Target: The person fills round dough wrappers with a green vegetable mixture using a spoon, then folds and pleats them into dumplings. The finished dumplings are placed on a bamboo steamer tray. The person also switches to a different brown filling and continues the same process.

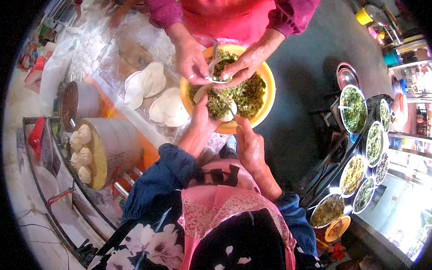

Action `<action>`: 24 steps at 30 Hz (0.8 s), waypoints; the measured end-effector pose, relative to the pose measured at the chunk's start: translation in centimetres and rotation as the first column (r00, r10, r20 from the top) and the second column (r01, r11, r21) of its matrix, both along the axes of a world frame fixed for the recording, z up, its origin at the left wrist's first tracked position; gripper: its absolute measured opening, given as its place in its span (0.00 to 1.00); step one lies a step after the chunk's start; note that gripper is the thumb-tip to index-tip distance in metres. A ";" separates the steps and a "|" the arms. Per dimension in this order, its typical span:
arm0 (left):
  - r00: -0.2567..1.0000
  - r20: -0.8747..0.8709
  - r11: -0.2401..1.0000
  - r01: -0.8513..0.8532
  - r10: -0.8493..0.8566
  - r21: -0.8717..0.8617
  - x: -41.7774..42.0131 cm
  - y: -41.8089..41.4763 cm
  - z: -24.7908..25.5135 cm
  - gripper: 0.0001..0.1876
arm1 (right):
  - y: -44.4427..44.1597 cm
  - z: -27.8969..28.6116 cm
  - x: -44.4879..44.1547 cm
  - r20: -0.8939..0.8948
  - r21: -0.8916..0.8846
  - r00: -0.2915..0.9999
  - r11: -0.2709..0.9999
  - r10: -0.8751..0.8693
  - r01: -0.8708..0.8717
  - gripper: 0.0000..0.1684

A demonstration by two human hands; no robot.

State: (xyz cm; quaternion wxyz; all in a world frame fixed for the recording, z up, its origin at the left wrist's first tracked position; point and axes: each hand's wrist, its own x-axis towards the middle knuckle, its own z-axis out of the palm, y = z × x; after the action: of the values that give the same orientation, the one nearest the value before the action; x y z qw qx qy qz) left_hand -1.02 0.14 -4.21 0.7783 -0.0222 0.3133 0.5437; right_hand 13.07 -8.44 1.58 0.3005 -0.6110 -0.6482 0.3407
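My left hand (205, 116) cups a round dough wrapper (201, 93) heaped with chopped green filling, above the near side of a yellow bowl (271, 97). Its pale edge shows by my thumb, and a white patch shows at the right. In my right hand (250, 143) is a thin utensil (232, 110), its tip against the filling; its exact kind is hard to tell. The bowl holds more chopped green filling (253, 95). Opposite me, another person's hands (190, 57) hold a second filled wrapper (218, 80) over the bowl.
Flat dough wrappers (170, 108) lie in overlapping piles on the plastic-covered table left of the bowl. A round steamer (119, 149) with several pleated buns (81, 155) stands further left. Several bowls of fillings (353, 109) line the right side. The other person wears a red apron (223, 17).
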 end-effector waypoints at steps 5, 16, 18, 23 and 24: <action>0.999 0.031 0.999 0.010 -0.011 0.040 -0.4 0.0 -0.6 0.21 | 0.2 -0.6 0.5 -0.064 0.006 0.997 0.999 -0.041 0.041 0.14; 0.992 -0.049 0.993 0.121 -0.120 0.012 -0.8 -0.4 0.0 0.18 | 0.3 0.5 1.5 -0.076 -0.058 0.997 0.998 -0.007 0.002 0.12; 0.991 0.006 0.990 0.134 -0.134 0.039 -0.8 -0.5 0.2 0.18 | 0.6 -0.3 2.5 -0.048 -0.078 0.998 0.996 -0.051 0.047 0.13; 0.994 -0.014 0.994 0.104 -0.105 -0.014 -0.8 -0.5 0.1 0.18 | 0.1 0.2 2.5 -0.178 -0.003 0.984 1.000 -0.023 0.023 0.12; 0.995 0.000 0.994 0.104 -0.104 -0.016 -0.8 -0.5 0.4 0.18 | 0.1 0.2 2.5 -0.075 -0.084 0.997 0.996 -0.019 0.013 0.12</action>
State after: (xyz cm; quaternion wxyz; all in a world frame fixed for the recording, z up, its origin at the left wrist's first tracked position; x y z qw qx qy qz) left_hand -1.84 -0.39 -3.79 0.8051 -0.0118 0.3189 0.5000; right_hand 15.59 -8.35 1.79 0.3017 -0.6148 -0.6169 0.3878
